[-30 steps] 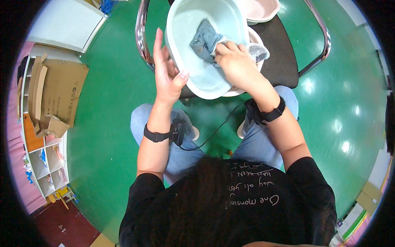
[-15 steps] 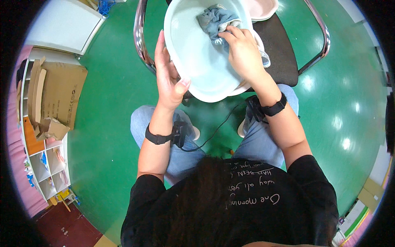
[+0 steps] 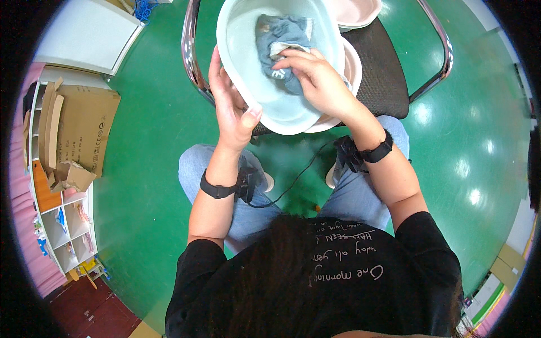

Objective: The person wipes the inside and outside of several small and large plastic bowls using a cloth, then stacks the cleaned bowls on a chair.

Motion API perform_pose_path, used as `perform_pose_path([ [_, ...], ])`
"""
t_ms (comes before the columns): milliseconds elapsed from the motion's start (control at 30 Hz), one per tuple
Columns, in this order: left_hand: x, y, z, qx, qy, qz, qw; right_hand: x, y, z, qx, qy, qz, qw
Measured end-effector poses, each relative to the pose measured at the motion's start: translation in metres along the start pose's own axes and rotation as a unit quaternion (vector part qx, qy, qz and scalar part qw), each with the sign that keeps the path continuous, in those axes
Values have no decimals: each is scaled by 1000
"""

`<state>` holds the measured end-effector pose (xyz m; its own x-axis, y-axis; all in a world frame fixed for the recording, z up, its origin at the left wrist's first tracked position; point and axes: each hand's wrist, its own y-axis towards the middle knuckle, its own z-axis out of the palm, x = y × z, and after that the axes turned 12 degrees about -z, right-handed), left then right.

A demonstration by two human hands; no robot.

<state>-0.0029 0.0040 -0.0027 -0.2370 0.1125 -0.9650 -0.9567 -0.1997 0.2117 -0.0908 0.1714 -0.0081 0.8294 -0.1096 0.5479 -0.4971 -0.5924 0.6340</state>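
"Two hands were engaged; what step was judged to be in hand?"

"Taken from the left: the rim of the pale blue basin (image 3: 242, 56) was gripped between thumb and fingers of the left hand (image 3: 231, 119), and the grey-blue cloth (image 3: 276, 36), bunched inside it, was being handled by the right hand (image 3: 324, 81). The sorting-out of its folds was presumed to be the step."

"Was the cloth pinched?"

"Its white edge was met by the right fingers — whether they were closed on it could not be told."

"And what was called for by the next move?"

"A steadied rim, it was judged, and a surer hold on the white edge, so that the folds could be parted."

"The containers, then?"

"At far left, small items (image 3: 60, 217) were held in compartments of a white shelf (image 3: 52, 228); just beside it, a cardboard box (image 3: 84, 124) was seen, its contents hidden. In the blue basin only the cloth was made out; water could not be confirmed. To the right, a pinkish basin (image 3: 356, 59) on the chair (image 3: 383, 73) was mostly covered by it. Beyond, a second pink basin (image 3: 355, 11) was cut off by the upper edge."
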Motion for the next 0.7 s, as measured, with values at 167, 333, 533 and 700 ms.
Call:
perform_pose_path([
  [167, 0, 0, 2, 1, -9, 2, 1000, 12, 5, -4, 73, 51, -58, 994],
  [333, 8, -4, -3, -1, -8, 1, 1000, 23, 4, 0, 114, 108, -49, 986],
  [533, 10, -7, -6, 0, 6, -10, 1000, 22, 4, 0, 112, 149, -52, 981],
  [700, 11, -7, -8, 8, -3, -35, 999, 17, 3, 0, 89, 285, 5, 954],
])
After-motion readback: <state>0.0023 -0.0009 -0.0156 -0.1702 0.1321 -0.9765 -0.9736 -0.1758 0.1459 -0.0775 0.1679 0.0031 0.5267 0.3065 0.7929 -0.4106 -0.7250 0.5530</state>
